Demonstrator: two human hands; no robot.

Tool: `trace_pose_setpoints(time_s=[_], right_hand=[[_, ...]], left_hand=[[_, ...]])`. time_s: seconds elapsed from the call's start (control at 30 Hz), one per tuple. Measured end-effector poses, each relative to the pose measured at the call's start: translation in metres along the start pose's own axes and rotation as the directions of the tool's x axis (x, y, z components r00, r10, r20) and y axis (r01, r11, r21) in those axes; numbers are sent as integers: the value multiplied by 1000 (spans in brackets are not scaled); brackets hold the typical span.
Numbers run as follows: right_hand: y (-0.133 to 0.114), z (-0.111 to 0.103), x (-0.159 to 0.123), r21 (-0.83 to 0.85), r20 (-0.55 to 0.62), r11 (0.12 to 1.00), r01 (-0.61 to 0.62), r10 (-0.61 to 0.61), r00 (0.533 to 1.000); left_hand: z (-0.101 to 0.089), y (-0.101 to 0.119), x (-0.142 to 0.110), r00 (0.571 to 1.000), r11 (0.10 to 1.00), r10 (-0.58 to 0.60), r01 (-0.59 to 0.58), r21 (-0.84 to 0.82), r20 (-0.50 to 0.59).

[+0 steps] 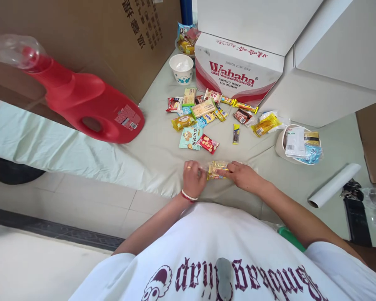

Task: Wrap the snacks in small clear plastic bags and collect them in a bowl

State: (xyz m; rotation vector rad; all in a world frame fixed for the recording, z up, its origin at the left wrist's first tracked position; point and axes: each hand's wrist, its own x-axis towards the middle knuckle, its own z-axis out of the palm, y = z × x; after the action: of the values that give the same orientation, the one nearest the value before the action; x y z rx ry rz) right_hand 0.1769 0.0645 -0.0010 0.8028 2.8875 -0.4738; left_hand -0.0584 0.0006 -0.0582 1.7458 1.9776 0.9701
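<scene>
The yellow-printed snack packet (215, 172) is held near the front edge of the cloth-covered table (163, 154), between the two hands. Its left end is gripped by the left hand (194, 180), whose fingers are curled closed on the clear film. Its right part is pinched in a narrow grip between the thumb and fingers of the right hand (242, 176). The packet is positioned directly to the right of the left hand and directly to the left of the right hand; contact is made on both sides.

A red-and-white bracelet (189, 196) is worn on the left wrist. Beyond the hands, a green pouch (189, 139) is laid flat, with a red snack packet (208, 143) placed against its right side. Further snacks are grouped behind these, and a small blue-and-yellow packet (236, 133) is set apart to their right. Behind the group, a paper cup (182, 69) is stood upright, left of the Wahaha carton (238, 69). To the right, wrapped items are contained in a round white container (281, 145), and a white roll (335, 184) is laid nearer the person.
</scene>
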Motion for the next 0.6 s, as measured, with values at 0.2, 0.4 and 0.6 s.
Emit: trace_pose_setpoints(time_s=[0.2, 0.4, 0.6], right_hand=[[-6, 3, 1, -44, -37, 999, 30, -32, 999], [-3, 10, -5, 22, -70, 1000, 22, -21, 997], [-1, 15, -6, 122, -133, 992, 38, -21, 991]], left_hand=[[-21, -7, 18, 954, 957, -290, 289, -24, -77], [-40, 21, 11, 947, 984, -179, 168, 61, 267], [-12, 54, 21, 931, 947, -97, 195, -254, 351]])
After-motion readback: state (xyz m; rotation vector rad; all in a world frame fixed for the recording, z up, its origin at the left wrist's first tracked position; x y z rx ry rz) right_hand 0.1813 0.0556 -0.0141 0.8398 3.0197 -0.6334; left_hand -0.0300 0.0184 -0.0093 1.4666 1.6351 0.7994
